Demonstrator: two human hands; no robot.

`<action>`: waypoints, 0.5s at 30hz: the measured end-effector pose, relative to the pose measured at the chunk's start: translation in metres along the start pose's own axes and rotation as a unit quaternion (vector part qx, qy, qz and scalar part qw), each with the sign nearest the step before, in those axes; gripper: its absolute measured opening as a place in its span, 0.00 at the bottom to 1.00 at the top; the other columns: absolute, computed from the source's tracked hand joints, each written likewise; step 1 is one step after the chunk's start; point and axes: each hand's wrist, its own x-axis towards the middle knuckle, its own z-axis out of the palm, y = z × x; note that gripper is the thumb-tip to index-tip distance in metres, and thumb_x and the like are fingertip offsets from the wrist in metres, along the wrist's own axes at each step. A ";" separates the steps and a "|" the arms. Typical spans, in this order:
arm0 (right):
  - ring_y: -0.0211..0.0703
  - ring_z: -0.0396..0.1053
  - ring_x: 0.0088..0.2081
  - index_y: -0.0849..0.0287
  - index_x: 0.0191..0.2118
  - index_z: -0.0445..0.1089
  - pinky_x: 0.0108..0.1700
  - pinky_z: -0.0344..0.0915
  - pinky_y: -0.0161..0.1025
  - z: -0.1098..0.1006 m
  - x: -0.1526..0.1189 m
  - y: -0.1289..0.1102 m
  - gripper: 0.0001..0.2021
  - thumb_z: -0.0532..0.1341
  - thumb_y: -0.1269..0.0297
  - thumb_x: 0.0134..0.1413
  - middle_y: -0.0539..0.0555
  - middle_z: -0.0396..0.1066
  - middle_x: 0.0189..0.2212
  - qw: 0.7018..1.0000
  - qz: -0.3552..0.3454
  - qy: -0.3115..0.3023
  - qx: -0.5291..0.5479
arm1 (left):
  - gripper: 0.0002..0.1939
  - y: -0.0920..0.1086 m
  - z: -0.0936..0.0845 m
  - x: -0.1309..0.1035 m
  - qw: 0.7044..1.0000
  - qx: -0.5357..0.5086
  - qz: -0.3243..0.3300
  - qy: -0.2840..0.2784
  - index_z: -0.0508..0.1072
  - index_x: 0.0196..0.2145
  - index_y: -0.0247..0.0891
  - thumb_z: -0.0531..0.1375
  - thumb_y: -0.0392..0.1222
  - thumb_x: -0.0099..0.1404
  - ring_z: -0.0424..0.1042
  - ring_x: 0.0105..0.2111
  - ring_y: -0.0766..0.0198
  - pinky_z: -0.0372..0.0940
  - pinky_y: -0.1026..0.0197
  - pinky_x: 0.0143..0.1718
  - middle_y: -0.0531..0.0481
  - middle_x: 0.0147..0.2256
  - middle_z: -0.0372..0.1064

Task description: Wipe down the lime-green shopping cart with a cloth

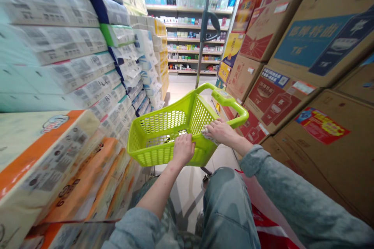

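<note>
A lime-green plastic shopping cart [157, 155] with perforated walls stands crosswise in front of my knees. Its basket has no goods that I can make out inside. My left hand [184, 148] is closed over the near rim, fingers curled inward. Farther right, at the corner below the handle, my right hand [223, 131] presses a crumpled white cloth or tissue [208, 134] against the rim. The cart's looped handle [230, 103] rises just beyond the right hand, untouched.
Stacked paper packs [73, 42] wall the left side, with orange-and-cream packs [73, 186] nearest. Cardboard cartons [309, 62] line the right. A thin upright pole [203, 27] stands behind the cart. Stocked shelves [193, 41] cross the aisle's end. A red-and-white item [269, 225] lies beside my leg.
</note>
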 end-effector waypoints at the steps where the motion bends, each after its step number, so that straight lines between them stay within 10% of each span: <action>1: 0.48 0.67 0.38 0.62 0.38 0.69 0.45 0.52 0.42 0.003 0.003 -0.002 0.15 0.54 0.55 0.60 0.59 0.72 0.34 1.000 -0.002 -0.007 0.009 | 0.13 0.001 -0.001 0.001 1.000 -0.004 0.010 -0.009 0.63 0.46 0.36 0.52 0.43 0.64 0.64 0.45 0.55 0.58 0.54 0.45 0.43 0.42 0.67; 7: 0.44 0.69 0.36 0.60 0.33 0.71 0.39 0.53 0.38 0.011 0.004 -0.003 0.17 0.51 0.53 0.62 0.56 0.74 0.32 0.999 -0.001 0.001 0.050 | 0.17 -0.014 -0.012 0.006 0.988 -0.054 0.096 -0.110 0.60 0.52 0.38 0.49 0.45 0.67 0.68 0.47 0.59 0.61 0.60 0.45 0.45 0.47 0.68; 15: 0.42 0.70 0.34 0.60 0.30 0.72 0.36 0.52 0.38 0.010 0.007 -0.002 0.24 0.45 0.53 0.65 0.57 0.75 0.30 0.996 0.054 0.019 0.063 | 0.17 -0.060 -0.018 0.002 0.976 0.010 0.024 -0.217 0.68 0.39 0.42 0.43 0.50 0.69 0.73 0.38 0.56 0.63 0.59 0.37 0.46 0.37 0.74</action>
